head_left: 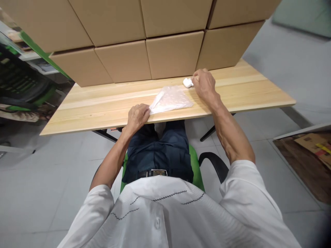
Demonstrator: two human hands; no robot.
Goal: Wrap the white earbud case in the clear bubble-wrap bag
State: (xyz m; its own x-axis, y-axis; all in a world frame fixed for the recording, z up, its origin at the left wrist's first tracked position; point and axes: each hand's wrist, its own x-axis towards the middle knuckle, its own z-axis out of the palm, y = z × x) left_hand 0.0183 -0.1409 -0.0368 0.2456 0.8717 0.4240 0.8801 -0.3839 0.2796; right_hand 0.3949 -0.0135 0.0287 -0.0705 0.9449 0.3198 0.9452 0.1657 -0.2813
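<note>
On the wooden table lies a thin, see-through plastic bag, crumpled and nearly flat. My left hand is closed at the bag's left corner, near the table's front edge, with its fingertips gripping the plastic. Farther back and to the right, my right hand has its fingers curled around the right end of a small white rounded object. That object rests just behind the bag, close to the boxes; my fingers hide part of it, and its kind cannot be made out.
Brown cardboard boxes stand stacked in two visible rows along the back of the wooden table. A green chair with a black armrest is under me. Flattened cardboard lies at the right. Another person's arm shows at far left.
</note>
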